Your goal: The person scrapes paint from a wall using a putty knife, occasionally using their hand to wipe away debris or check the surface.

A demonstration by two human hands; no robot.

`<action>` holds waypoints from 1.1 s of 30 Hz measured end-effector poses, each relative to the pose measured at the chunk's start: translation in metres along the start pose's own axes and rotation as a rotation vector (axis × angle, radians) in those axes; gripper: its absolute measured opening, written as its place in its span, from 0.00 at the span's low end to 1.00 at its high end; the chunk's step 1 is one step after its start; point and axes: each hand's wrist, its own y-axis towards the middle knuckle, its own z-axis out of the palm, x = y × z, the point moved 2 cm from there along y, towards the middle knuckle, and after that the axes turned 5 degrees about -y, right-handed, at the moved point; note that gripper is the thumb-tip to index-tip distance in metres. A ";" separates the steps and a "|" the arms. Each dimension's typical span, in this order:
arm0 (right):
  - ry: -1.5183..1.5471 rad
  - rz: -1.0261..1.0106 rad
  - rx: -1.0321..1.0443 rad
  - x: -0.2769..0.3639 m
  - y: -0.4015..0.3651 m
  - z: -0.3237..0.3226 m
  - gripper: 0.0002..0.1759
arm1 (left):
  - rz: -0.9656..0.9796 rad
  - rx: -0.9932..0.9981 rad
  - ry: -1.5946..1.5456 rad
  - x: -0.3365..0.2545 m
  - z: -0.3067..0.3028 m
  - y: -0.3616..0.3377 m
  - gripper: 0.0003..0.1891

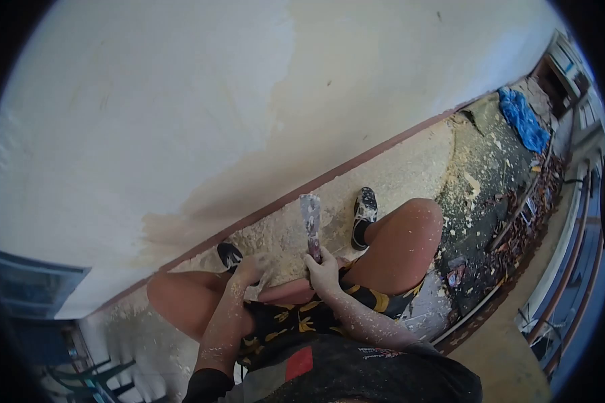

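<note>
My right hand (325, 272) is wrapped round the dark handle of a putty knife (310, 218). Its flat metal blade points up and away from me, smeared with whitish filler. My left hand (251, 269), dusted white, is bent with its fingers curled at the left end of a pinkish-edged piece (286, 293) across my lap. I cannot tell what the fingers hold. Between my knees the floor (383, 158) is speckled with pale scrapings, and beyond it rises the wall (202, 121), part white and part beige.
A reddish-brown skirting strip (356, 161) runs along the wall's foot. To the right lie a blue plastic sheet (523, 121), dry leaves and debris on a dark, flake-strewn patch (477, 201). Metal railings (571, 269) stand far right. A green chair (91, 379) is at lower left, below a window (37, 282).
</note>
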 end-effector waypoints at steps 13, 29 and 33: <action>-0.200 0.040 0.330 -0.019 -0.016 0.072 0.05 | 0.106 -0.312 -0.312 0.041 -0.020 -0.077 0.21; -0.595 0.107 0.377 -0.064 0.011 0.094 0.06 | 0.040 -0.394 -0.319 0.043 -0.014 -0.047 0.15; -0.620 0.119 0.429 -0.065 0.010 0.096 0.06 | 0.060 -0.421 -0.331 0.043 -0.019 -0.053 0.15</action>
